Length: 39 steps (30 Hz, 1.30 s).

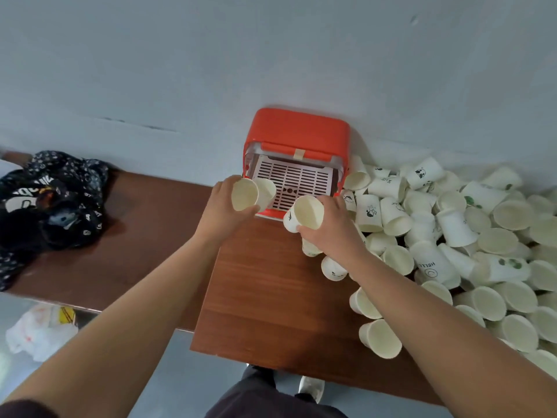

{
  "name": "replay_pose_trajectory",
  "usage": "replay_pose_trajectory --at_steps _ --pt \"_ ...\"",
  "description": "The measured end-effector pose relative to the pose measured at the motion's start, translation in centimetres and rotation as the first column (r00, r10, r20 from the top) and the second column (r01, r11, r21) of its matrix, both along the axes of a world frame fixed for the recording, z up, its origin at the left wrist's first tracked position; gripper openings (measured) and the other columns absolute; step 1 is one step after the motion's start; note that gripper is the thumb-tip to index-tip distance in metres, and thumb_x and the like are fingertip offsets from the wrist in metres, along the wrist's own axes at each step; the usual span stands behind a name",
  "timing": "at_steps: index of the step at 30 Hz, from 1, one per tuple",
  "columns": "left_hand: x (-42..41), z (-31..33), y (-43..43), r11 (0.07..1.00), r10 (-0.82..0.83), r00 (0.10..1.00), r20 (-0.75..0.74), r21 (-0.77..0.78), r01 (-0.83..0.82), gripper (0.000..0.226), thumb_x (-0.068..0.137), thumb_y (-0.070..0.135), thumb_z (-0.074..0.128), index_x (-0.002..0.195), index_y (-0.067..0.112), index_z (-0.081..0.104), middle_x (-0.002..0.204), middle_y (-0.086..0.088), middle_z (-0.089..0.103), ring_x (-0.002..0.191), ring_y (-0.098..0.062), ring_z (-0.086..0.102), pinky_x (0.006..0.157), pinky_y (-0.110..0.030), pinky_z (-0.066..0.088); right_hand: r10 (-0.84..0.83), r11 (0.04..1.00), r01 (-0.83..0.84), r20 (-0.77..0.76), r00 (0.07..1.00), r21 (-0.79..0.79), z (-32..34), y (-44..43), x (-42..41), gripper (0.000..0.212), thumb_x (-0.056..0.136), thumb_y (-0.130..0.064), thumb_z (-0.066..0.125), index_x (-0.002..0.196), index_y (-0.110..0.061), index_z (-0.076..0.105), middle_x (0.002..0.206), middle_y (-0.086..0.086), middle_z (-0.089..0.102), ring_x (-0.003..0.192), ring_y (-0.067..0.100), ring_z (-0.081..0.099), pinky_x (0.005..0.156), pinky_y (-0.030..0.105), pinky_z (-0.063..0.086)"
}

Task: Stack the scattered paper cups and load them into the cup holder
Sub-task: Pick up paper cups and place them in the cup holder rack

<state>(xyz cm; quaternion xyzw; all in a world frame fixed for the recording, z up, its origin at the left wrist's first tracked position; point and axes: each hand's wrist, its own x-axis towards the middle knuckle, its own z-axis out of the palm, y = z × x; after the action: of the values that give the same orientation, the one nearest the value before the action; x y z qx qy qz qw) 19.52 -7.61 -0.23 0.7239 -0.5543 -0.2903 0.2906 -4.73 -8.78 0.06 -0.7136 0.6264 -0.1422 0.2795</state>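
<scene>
Left hand (221, 208) grips a plain white paper cup (244, 195), fingers curled round the wall, mouth tipped toward the camera. A second cup wall shows right behind it, maybe nested, can't tell. Right hand (330, 226) grips a printed white paper cup (304, 213), thumb at the near rim, mouth also toward the camera. Both cups are in the air, near each other but apart, over the back edge of the brown wooden table (262, 297). They're just in front of the orange plastic cup holder (297, 131), which stands at that back edge against the grey wall (271, 55). Its white slotted tray (294, 181) sticks out at the front. A loose pile of paper cups (482, 236) covers the table's right side from back edge to front edge, mostly lying on their sides.

Step in hand, my read: nest the two held cups. To do it well:
- Turn both the same way and line up the axes.
- Put one base into the other mouth and push straight until seated.
- Squeeze lightly, because thin paper rims dent and then jam.
- Probably build a taller stack before loading.

No stack shows in the holder, so the task looks early.

Off-task: a dark patterned fabric bundle (51, 203) at the left end of a lower brown bench (144, 224), and a white plastic bag (36, 330) on the floor.
</scene>
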Motion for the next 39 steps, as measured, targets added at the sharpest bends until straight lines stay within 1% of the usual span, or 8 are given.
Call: replay_pose_trajectory --at_steps 9,13,21,24,28,31,34,39 --pt "0.2 -3.0 -7.3 0.99 -0.143 0.986 0.092 0.03 0.14 0.077 0.077 0.038 0.081 0.143 0.02 0.044 0.136 -0.004 0.051 0.122 -0.023 0.051 0.099 -0.04 0.046 -0.162 0.986 0.164 0.078 0.984 -0.019 -0.1 -3.6 1.7 0.072 0.078 -0.041 0.078 0.137 -0.022 0.042 0.132 0.0 0.041 0.123 0.019 0.043 0.096 0.031 0.04" --pt "0.5 -5.8 -8.7 0.938 -0.33 0.916 0.228 0.192 0.289 0.081 0.078 0.031 0.078 0.149 0.018 0.04 0.144 -0.007 0.051 0.127 -0.031 0.051 0.101 -0.048 0.046 -0.19 0.982 0.191 0.065 0.98 -0.004 -0.6 -4.5 2.7 0.072 0.078 -0.041 0.078 0.137 -0.021 0.042 0.131 -0.001 0.04 0.12 0.016 0.043 0.088 0.026 0.034" --pt "2.7 -7.6 -9.9 0.896 -0.384 0.921 0.066 0.267 0.354 0.093 0.078 0.036 0.08 0.155 0.019 0.03 0.155 -0.006 0.041 0.138 -0.028 0.044 0.11 -0.044 0.038 -0.195 0.981 0.196 0.176 0.965 0.013 -1.3 -6.0 6.3 0.067 0.078 -0.037 0.079 0.134 -0.022 0.047 0.127 -0.004 0.043 0.111 0.005 0.039 0.092 0.026 0.037" --pt "4.4 -8.4 -9.6 0.903 -0.34 0.94 -0.043 0.265 0.338 0.087 0.078 0.046 0.068 0.155 0.034 0.029 0.152 0.005 0.046 0.137 -0.018 0.046 0.111 -0.047 0.042 -0.174 0.984 0.178 0.203 0.963 0.002 -1.9 -6.2 7.9 0.067 0.077 -0.039 0.079 0.134 -0.027 0.047 0.125 -0.007 0.044 0.113 0.007 0.045 0.092 0.029 0.045" --pt "5.7 -7.1 -8.5 0.959 -0.183 0.955 -0.235 0.173 0.226 0.046 0.097 0.044 0.054 0.141 0.033 0.051 0.137 0.012 0.06 0.122 -0.007 0.058 0.104 -0.039 0.049 -0.131 0.991 0.131 0.124 0.984 0.01 -3.0 -6.9 10.0 0.072 0.077 -0.04 0.08 0.138 -0.023 0.044 0.13 -0.002 0.043 0.119 0.016 0.047 0.098 0.033 0.046" --pt "5.7 -6.7 -8.2 0.956 -0.207 0.928 -0.311 0.136 0.259 0.048 0.099 0.052 0.048 0.142 0.031 0.051 0.139 0.011 0.059 0.124 -0.007 0.056 0.107 -0.038 0.046 -0.04 0.999 0.04 0.031 0.999 -0.011 -4.0 -7.7 11.4 0.075 0.079 -0.037 0.078 0.142 -0.022 0.041 0.132 0.002 0.043 0.122 0.02 0.047 0.1 0.035 0.046" --pt "5.9 -7.3 -8.3 0.929 -0.252 0.887 -0.388 0.161 0.334 0.048 0.1 0.053 0.05 0.144 0.035 0.05 0.141 0.017 0.056 0.128 -0.002 0.052 0.11 -0.032 0.041 0.045 0.994 -0.042 -0.018 0.999 0.102 -5.5 -8.4 12.4 0.083 0.083 -0.033 0.076 0.151 -0.024 0.029 0.144 0.005 0.038 0.132 0.024 0.043 0.107 0.039 0.044" --pt "5.6 -9.6 -8.5 0.933 -0.302 0.927 -0.224 0.128 0.335 0.054 0.096 0.025 0.064 0.147 0.029 0.046 0.141 0.009 0.053 0.121 -0.003 0.052 0.098 -0.011 0.042 0.048 0.986 -0.05 0.02 0.999 0.16 -7.3 -9.3 12.5 0.082 0.084 -0.034 0.076 0.152 -0.022 0.031 0.145 0.004 0.049 0.13 0.023 0.048 0.104 0.04 0.045"
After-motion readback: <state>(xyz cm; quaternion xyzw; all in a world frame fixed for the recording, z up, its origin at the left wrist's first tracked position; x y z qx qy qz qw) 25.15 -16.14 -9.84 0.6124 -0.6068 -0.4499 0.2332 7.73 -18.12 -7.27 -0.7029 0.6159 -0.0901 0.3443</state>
